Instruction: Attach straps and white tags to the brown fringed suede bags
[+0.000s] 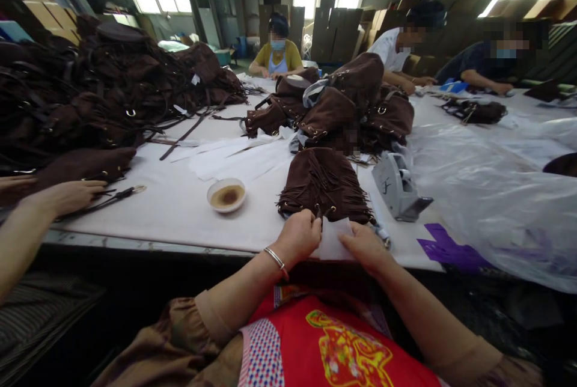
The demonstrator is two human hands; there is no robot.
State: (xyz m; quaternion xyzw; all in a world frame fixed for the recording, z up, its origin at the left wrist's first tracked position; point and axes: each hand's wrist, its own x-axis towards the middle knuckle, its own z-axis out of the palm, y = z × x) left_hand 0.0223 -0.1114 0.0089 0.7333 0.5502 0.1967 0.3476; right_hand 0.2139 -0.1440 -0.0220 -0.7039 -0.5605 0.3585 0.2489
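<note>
A dark brown fringed bag [318, 179] lies at the table's near edge, its row of metal eyelets facing me. At that eyelet edge, my left hand [301, 234] is closed in a pinch; what its fingertips grip is hidden. My right hand [367, 246] pinches a small sheet of thin white paper [332, 237] between thumb and fingers. The sheet lies just in front of the bag and reaches across to my left hand.
A white bowl of brownish stuff [226, 196] and a grey tape dispenser [396, 185] flank the bag. Brown bags [333, 104] pile up behind, more [112, 74] at left. Plastic sheeting [491, 188] covers the right. A co-worker's hands [67, 198] are at left; others work across the table.
</note>
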